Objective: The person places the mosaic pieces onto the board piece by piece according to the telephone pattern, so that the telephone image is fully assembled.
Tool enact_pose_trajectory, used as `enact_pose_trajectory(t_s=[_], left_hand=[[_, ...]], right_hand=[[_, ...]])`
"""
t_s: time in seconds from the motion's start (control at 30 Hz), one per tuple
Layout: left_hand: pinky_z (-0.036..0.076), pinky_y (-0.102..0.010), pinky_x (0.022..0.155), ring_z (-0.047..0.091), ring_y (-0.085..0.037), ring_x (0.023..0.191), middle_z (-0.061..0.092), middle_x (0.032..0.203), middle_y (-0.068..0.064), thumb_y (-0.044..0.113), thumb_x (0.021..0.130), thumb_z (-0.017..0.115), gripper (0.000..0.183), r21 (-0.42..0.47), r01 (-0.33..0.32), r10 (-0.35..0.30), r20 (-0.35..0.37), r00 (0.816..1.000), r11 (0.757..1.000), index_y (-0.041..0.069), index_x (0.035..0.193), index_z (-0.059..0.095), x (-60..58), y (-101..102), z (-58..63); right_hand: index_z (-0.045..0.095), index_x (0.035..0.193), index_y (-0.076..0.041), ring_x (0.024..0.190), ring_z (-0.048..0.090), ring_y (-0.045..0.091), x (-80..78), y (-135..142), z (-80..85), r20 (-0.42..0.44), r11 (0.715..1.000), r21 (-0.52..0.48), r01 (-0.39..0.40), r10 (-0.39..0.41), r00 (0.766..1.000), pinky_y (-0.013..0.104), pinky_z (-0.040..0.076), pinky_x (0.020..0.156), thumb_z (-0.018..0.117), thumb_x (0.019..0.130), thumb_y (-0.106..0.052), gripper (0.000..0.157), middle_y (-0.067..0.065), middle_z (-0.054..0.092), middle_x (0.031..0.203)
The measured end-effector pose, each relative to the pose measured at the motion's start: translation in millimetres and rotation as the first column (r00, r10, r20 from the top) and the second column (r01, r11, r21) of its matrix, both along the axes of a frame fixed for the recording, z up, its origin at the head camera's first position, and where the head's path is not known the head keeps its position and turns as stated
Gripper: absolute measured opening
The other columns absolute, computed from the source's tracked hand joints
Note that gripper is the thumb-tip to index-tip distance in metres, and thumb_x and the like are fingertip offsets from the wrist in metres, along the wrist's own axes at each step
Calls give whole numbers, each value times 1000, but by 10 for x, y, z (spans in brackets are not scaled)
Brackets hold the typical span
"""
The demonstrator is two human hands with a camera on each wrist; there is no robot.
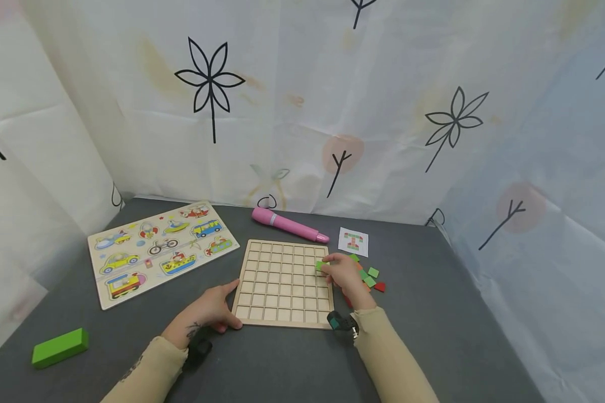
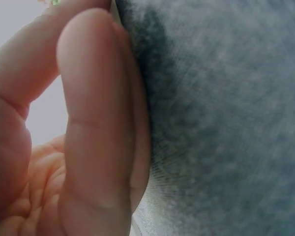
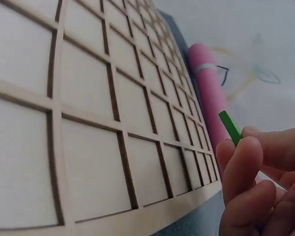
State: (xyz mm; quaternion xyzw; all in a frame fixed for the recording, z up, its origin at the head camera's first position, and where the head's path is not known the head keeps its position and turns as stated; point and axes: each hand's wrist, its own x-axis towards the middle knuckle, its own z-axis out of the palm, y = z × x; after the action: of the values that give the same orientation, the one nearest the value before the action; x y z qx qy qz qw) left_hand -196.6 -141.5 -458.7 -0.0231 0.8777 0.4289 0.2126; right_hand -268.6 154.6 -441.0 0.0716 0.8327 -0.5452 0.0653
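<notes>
A square wooden grid board (image 1: 284,284) lies on the dark table, its cells bare wood. At its upper right corner, my right hand (image 1: 347,275) pinches a small green square tile (image 1: 321,266) between thumb and fingers. In the right wrist view that tile (image 3: 230,128) is seen edge-on, raised above the grid (image 3: 91,174). My left hand (image 1: 213,308) rests at the board's left side, one finger at the edge and the thumb by the near corner. Close up, the left wrist view shows its fingers (image 2: 96,118) extended beside the grey tabletop.
Several green, red and orange tiles (image 1: 370,282) lie right of the board, partly hidden by my right hand. Behind are a pink pen-shaped object (image 1: 292,226) and a pattern card (image 1: 353,242). A vehicle puzzle board (image 1: 161,254) and a green block (image 1: 60,348) lie left.
</notes>
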Motion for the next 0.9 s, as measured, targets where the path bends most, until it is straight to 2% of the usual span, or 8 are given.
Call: enact_pose_trajectory(t_s=[0.27,0.57,0.77,0.9], left_hand=[[49,-28,45,50,-15,43,53,59,-10,5,60,85,108,-8,0,-1,-11,1000,1000,11,148,24,21,7,25],[49,-28,45,50,-15,42,53,58,-10,5,60,85,107,-2,8,-8,-12,1000,1000,11,148,24,21,4,30],[49,-29,45,49,-15,41,53,57,-10,6,60,86,108,-1,10,-10,-17,1000,1000,10,148,23,32,5,37],[49,-28,45,49,-14,41,53,58,-10,6,60,86,108,0,8,-8,-13,1000,1000,11,148,23,29,8,35]], right_hand=[[60,98,4,44,45,9,-153,-116,-55,-2,991,123,-57,58,998,21,35,41,62,82,-4,18,2,53,56],[61,91,3,48,46,10,-194,-183,-49,10,981,177,-77,77,997,21,35,43,67,81,-5,14,5,55,63],[65,85,-2,65,53,15,-182,-229,-34,-43,940,334,-72,91,995,25,42,55,72,79,-12,14,8,61,81],[67,83,-4,73,54,18,-180,-253,-23,-45,907,416,-66,93,995,28,43,61,72,79,-17,14,8,63,86]])
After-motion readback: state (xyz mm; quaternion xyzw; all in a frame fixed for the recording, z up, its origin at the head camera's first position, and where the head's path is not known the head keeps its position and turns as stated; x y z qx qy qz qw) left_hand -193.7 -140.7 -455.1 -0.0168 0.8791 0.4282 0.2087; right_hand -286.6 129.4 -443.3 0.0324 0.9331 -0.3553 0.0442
